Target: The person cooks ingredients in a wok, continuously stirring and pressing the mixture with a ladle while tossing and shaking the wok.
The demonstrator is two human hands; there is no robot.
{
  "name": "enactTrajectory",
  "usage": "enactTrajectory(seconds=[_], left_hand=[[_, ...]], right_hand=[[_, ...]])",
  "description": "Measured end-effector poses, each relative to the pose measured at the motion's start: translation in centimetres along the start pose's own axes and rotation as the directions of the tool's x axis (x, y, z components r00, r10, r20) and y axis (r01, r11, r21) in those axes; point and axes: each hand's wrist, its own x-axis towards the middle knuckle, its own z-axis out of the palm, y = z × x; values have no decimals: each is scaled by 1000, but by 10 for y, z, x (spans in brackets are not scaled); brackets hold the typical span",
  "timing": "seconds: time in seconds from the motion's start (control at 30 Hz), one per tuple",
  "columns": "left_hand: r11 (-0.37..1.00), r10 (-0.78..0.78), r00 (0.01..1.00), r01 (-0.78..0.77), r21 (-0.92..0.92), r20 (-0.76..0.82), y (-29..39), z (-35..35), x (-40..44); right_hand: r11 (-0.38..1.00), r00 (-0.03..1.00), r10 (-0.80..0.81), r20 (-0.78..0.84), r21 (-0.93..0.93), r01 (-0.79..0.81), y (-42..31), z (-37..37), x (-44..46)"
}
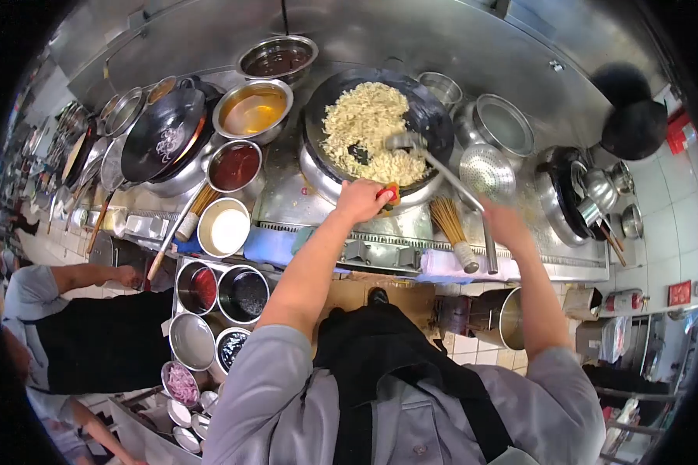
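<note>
My left hand [361, 201] is closed at the near rim of a large black wok [433, 108], gripping a red and yellow folded cloth [392, 191] there. The wok's handle itself is hidden. In my right hand [504, 225] is the long metal handle of a ladle [452, 178]. The ladle's bowl rests in the wok at the right side of a heap of pale yellow, crumbly food [364, 116]. Some dark wok surface shows through the food beside the ladle.
Bowls of amber liquid [253, 111] and red sauce [236, 165] stand left of the wok. A bamboo brush [451, 229] and a perforated skimmer [487, 170] lie to its right. Sauce pots [243, 294] stand below left. Another person [93, 333] works at the left.
</note>
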Motion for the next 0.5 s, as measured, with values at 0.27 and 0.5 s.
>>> enactTrajectory(seconds=[0.27,0.5], left_hand=[[998,64,975,-64,8,-214,8,7,-5],[992,122,963,-115,45,-241,10,25,4]], right_hand=[[930,990,138,35,339,-142,-113,82,38],[891,999,38,16,453,-41,-75,5,-90]])
